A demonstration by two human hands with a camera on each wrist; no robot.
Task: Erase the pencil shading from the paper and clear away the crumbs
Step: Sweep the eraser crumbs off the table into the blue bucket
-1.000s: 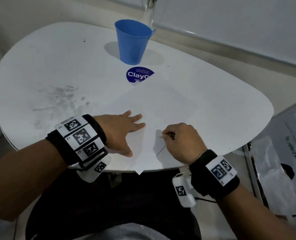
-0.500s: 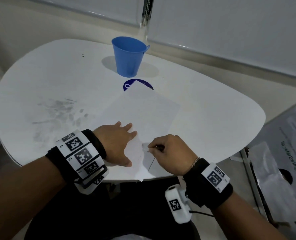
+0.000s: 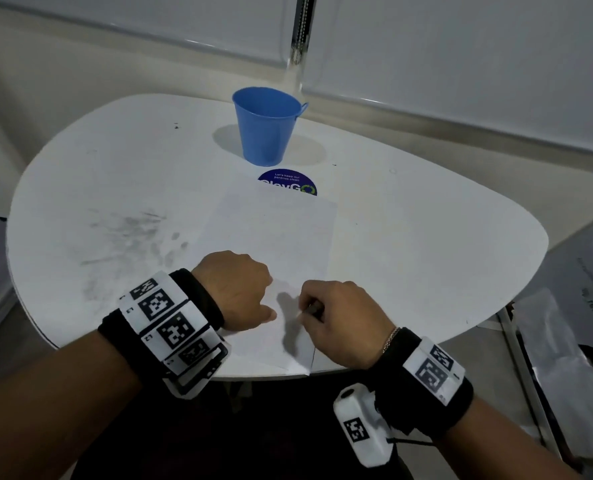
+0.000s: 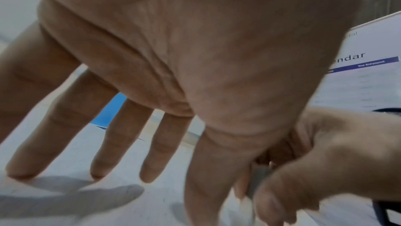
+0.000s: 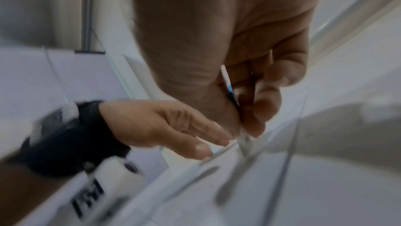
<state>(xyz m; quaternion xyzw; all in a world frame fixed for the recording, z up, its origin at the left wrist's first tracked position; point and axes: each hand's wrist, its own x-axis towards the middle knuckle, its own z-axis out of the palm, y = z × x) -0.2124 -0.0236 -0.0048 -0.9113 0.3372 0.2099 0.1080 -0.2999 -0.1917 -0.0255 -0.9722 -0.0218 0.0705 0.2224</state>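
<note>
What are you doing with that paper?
A person sits at a white table rubbing at a sheet of paper. The left hand presses flat on the paper to hold it. The right hand pinches a small eraser against the near part of the sheet. A blue bucket stands further back.

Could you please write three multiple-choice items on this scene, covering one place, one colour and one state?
1. Where is the paper?
A. in the bucket
B. on the table, nearer than the bucket
C. on the floor

2. What colour is the bucket?
A. red
B. green
C. blue

3. How is the left hand?
A. fingers spread flat on the paper
B. clenched in the air
C. gripping the bucket

Answers:
1 B, it lies on the white table.
2 C, plainly blue.
3 A, the left wrist view shows straight fingers.
</note>
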